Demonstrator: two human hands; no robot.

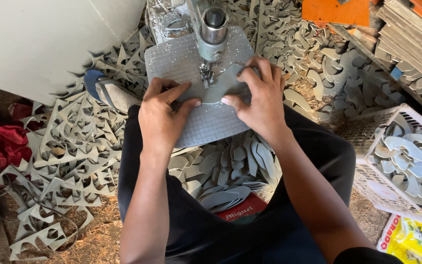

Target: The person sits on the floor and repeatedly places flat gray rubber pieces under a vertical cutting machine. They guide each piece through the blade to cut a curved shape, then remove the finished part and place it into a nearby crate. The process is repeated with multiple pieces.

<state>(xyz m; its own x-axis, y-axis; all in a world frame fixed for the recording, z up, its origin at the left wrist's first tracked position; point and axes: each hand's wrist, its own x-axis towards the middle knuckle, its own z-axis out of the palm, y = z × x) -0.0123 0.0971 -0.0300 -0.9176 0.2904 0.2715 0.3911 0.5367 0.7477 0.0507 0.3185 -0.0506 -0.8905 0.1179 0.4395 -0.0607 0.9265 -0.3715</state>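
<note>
Fingertips of left hand [164, 115] and right hand [260, 98] spread flat, pinning grey cut piece [221, 88] on gridded plate [211, 124], well clear of needle [206, 76].

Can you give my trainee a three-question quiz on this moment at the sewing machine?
1. True or false: both hands press the grey curved piece flat on the gridded plate.
2. Where does the white basket of cut pieces stand: A. on the person's right, B. on the person's left, C. on the plate?
3. What lies under the needle?

Key: 1. True: left hand and right hand both rest on it. 2. A. 3. The grey curved piece.
</note>
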